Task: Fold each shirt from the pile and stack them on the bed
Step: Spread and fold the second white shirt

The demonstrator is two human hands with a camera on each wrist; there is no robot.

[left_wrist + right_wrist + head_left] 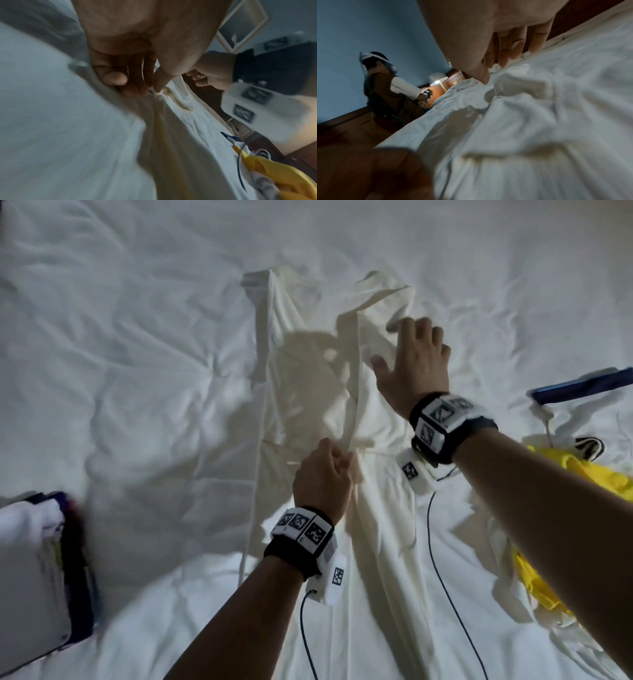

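A cream shirt lies spread lengthwise along the middle of the bed, its far end toward the far edge and its near part running down to the near edge between the two arms. The left hand sits over the middle of the shirt with its fingers curled, pinching a raised fold of the cloth; the left wrist view shows the fingers closed on that gathered ridge. The right hand is farther up the shirt, on its right side, fingers spread wide and fairly straight, lying flat on or just above the cloth; the pictures do not settle whether it touches, and it holds nothing. At the right edge of the bed lies a heap of clothes, with yellow, white and dark blue cloth showing. At the near left edge sits a stack of folded shirts, white on top with dark cloth at its side.
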